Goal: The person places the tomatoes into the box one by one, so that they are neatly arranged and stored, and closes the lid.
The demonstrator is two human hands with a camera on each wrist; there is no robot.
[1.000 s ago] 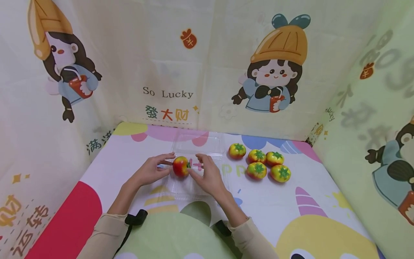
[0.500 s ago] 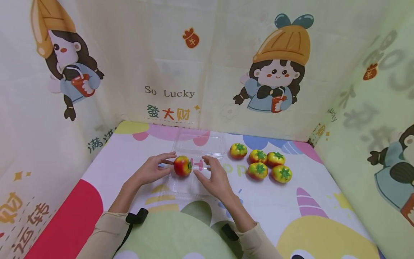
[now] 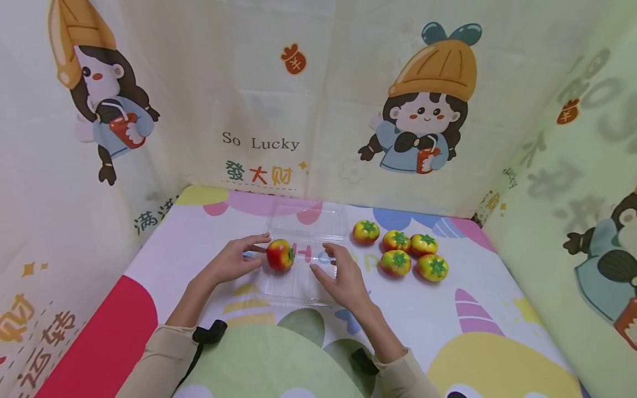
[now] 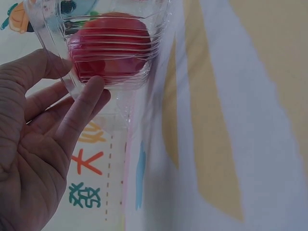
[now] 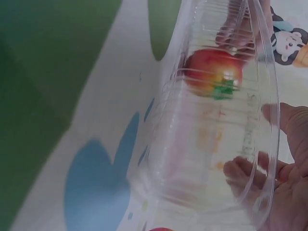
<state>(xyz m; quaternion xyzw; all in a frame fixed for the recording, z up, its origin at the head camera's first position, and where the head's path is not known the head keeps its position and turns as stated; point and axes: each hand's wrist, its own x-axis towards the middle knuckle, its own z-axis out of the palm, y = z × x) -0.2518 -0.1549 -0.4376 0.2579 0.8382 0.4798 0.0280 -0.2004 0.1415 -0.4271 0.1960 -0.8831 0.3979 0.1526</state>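
Note:
A single toy persimmon (image 3: 280, 255), red and yellow with a green calyx, lies on its side in the left part of a clear plastic box (image 3: 298, 282). My left hand (image 3: 239, 258) is just left of the fruit; in the left wrist view its fingers (image 4: 85, 98) are spread at the box's end wall. Whether they touch the fruit is hidden. My right hand (image 3: 344, 276) is over the right part of the box, apart from the fruit, with thumb and fingers spread around nothing. Through the box wall, the right wrist view shows the persimmon (image 5: 214, 72).
Several more toy persimmons (image 3: 396, 263) stand grouped to the right of the box, calyxes up. The box's clear lid (image 3: 306, 220) lies folded back behind it. A printed cloth covers the table (image 3: 388, 315), and printed curtains (image 3: 318, 110) enclose it on three sides.
My right hand has let go of the persimmon and drawn away to the right. The fruit and my left hand have stayed in place.

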